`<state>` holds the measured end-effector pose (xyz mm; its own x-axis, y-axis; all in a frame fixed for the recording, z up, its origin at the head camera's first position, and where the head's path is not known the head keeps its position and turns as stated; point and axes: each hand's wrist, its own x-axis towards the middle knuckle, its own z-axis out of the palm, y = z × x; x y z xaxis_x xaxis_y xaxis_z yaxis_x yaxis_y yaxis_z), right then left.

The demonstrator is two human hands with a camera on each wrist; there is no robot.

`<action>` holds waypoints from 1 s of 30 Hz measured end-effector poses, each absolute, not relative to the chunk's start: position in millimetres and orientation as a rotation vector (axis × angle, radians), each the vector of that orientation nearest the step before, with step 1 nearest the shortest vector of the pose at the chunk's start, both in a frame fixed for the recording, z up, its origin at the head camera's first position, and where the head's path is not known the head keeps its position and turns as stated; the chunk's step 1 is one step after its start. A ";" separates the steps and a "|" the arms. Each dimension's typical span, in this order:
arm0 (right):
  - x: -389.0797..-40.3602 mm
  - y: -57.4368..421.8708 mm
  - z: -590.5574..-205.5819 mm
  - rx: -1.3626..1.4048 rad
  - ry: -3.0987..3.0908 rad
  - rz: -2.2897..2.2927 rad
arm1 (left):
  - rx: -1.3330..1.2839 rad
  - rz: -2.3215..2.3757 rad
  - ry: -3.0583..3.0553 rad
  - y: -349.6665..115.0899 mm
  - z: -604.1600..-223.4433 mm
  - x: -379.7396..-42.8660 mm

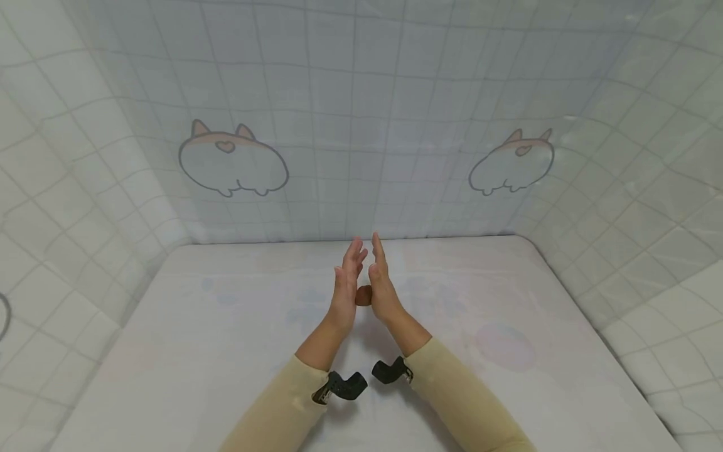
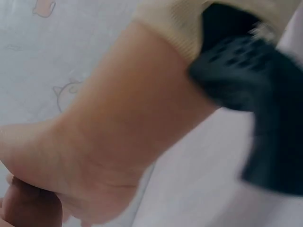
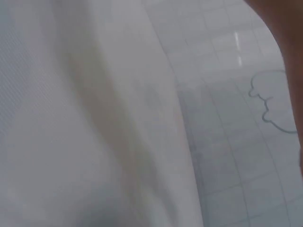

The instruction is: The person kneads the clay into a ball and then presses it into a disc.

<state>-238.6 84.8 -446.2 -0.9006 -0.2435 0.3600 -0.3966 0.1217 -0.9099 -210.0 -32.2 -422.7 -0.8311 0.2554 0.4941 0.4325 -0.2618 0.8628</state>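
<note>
A small brown lump (image 1: pixel 364 295), rounded and perhaps clay, sits between my two palms in the head view. On its left side my left hand (image 1: pixel 346 289) touches it with the palm, fingers pointing away from me. From the right, the palm of my right hand (image 1: pixel 382 285) meets it, those fingers extended too. The fingertips of the two hands stand slightly apart. In the left wrist view the brown lump (image 2: pixel 33 205) shows at the lower left, below the heel of the left hand (image 2: pixel 90 175). Only bare skin at the right edge shows in the right wrist view.
A pale table (image 1: pixel 226 351) with faint prints lies under both arms. Behind it rises a grid-patterned wall covering (image 1: pixel 378 125) with cartoon animal drawings, and similar sheeting stands on both sides. Black wrist camera mounts (image 1: pixel 347 385) jut inward from the beige sleeves (image 1: pixel 282 402).
</note>
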 end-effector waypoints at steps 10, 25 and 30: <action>-215.8 72.4 -452.3 0.957 -1.980 2.099 | -0.768 -2.086 -1.938 -34.1 -413.5 -223.1; -197.6 75.8 -431.5 0.921 -1.859 1.838 | -0.710 -1.923 -2.298 -31.4 -440.8 -218.1; -202.5 76.8 -420.6 0.885 -1.926 1.744 | -0.729 -1.971 -2.326 -31.6 -448.1 -209.3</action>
<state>-202.5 76.8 -420.6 -0.7225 -0.1897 0.6649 -0.6804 0.0241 -0.7325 -209.3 -31.6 -448.1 -0.8918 0.3410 0.2972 0.3491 0.1011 0.9316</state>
